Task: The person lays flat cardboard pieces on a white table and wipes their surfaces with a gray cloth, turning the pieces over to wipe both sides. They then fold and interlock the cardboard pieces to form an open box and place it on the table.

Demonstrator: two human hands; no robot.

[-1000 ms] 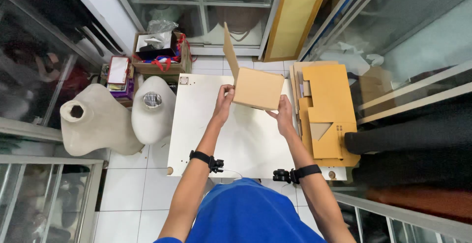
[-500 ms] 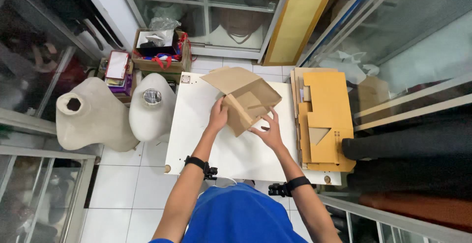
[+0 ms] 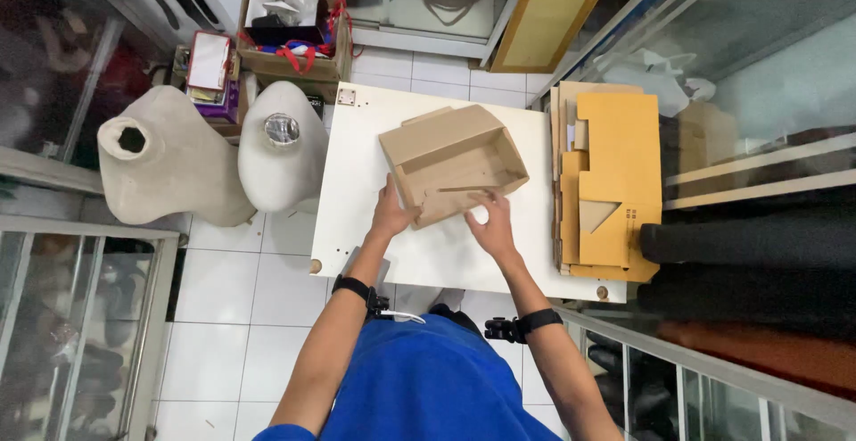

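Note:
A half-folded brown cardboard box [image 3: 453, 163] lies open side up on the white table [image 3: 357, 218]. My left hand [image 3: 392, 212] grips its near left corner, fingers on the box wall. My right hand [image 3: 489, 227] presses on the near flap of the box with fingers bent over its edge. Both forearms reach out from my blue shirt, each with a black wristband.
A stack of flat yellow-brown cardboard blanks [image 3: 609, 182] lies along the table's right edge. Two beige mannequin torsos [image 3: 169, 160] stand on the tiled floor at left. A cardboard carton with red straps [image 3: 294, 44] sits behind the table. Glass cases line both sides.
The cardboard was held upright above the table, then brought down and folded into an open box shape. Both hands moved nearer to me with it.

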